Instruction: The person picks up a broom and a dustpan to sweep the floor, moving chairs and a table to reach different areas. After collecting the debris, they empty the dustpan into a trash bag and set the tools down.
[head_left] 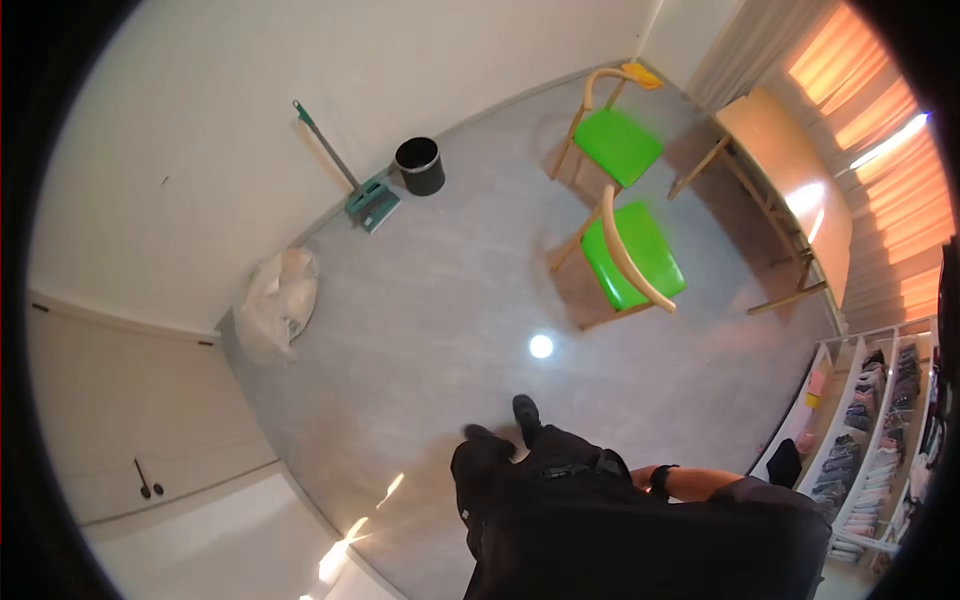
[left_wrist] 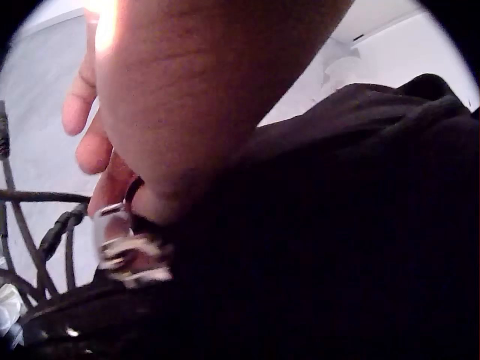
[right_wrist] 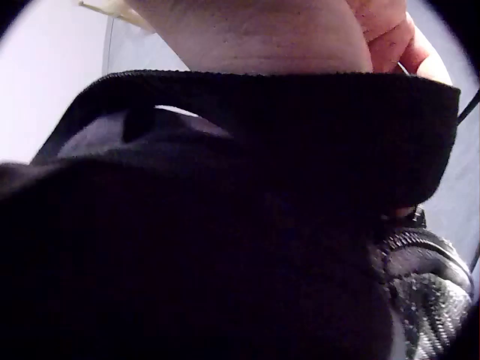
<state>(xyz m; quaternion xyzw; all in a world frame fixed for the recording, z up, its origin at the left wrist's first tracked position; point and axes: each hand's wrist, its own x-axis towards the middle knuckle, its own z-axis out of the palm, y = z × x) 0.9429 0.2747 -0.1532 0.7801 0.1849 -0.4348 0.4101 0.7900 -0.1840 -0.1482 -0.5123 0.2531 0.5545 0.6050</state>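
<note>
In the left wrist view my left hand (left_wrist: 187, 82) reaches down against black fabric (left_wrist: 337, 225) with its fingers bent. A shiny metal clasp (left_wrist: 114, 225) and a thin dark loop lie right at its fingertips; I cannot tell whether it holds them. My right hand (right_wrist: 277, 34) appears in the right wrist view behind a wide black band (right_wrist: 300, 112), which hides part of it. Below its fingers is a black bag (right_wrist: 431, 285) with a zip. From the head, the right forearm with a black wristband (head_left: 660, 482) hangs beside the dark clothing (head_left: 640, 540); the left hand is hidden there.
Black cables (left_wrist: 45, 240) hang near the left hand. Two chairs with green seats (head_left: 618, 147) stand by a wooden table (head_left: 790, 170). A dustpan (head_left: 372, 205), a black bin (head_left: 420, 167) and a plastic bag (head_left: 278, 300) line the wall. A shelf (head_left: 860, 440) holds folded items on the right.
</note>
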